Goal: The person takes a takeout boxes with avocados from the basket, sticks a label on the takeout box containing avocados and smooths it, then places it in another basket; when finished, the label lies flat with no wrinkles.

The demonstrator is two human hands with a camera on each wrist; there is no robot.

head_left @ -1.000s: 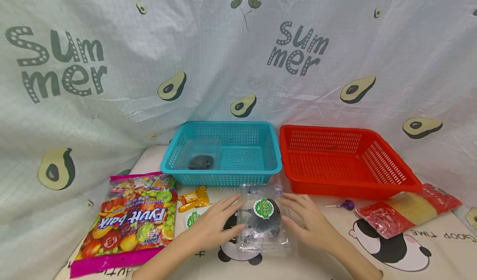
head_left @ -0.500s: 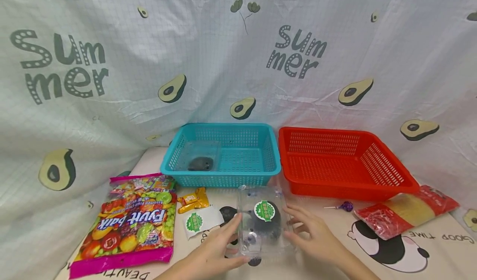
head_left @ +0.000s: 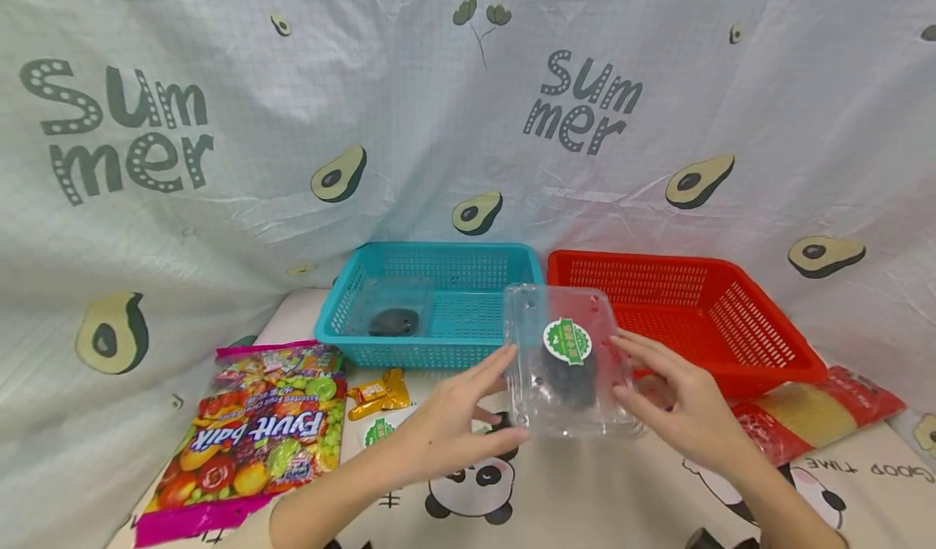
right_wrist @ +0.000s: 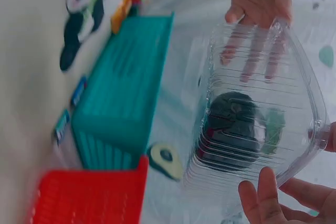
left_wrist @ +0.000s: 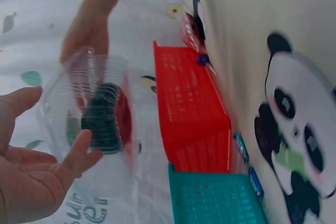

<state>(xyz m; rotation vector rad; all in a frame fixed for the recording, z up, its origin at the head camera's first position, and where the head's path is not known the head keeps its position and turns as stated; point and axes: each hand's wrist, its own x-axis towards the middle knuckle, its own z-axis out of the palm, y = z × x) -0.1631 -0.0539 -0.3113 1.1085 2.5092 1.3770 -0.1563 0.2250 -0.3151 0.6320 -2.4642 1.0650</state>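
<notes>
Apparently at carry step: holding clear box (head_left: 544, 391) aloft between left hand (head_left: 457, 415) and right hand (head_left: 687, 399), fingers spread against sides (green sticker (head_left: 567, 341) uppermost), just before near left corner of red basket (head_left: 768, 374). Next, likely: press evenly, level before lowering.

Head view: the bare left hand (head_left: 453, 427) is positioned at 6 o'clock, the bare right hand (head_left: 691, 403) at 4 o'clock. Palms face inward. The bare left forearm (head_left: 329, 496) enters at 7 o'clock and extends toward 2; the bare right forearm (head_left: 782, 500) enters at 4 o'clock and extends toward 10. Left index finger (head_left: 491, 370): directed to 2 o'clock, spread from the left thumb (head_left: 497, 441), directed to 3. Right index finger (head_left: 651, 352) and right thumb (head_left: 643, 408): directed to about 10, tips apart. Both hands are gripping.
</notes>
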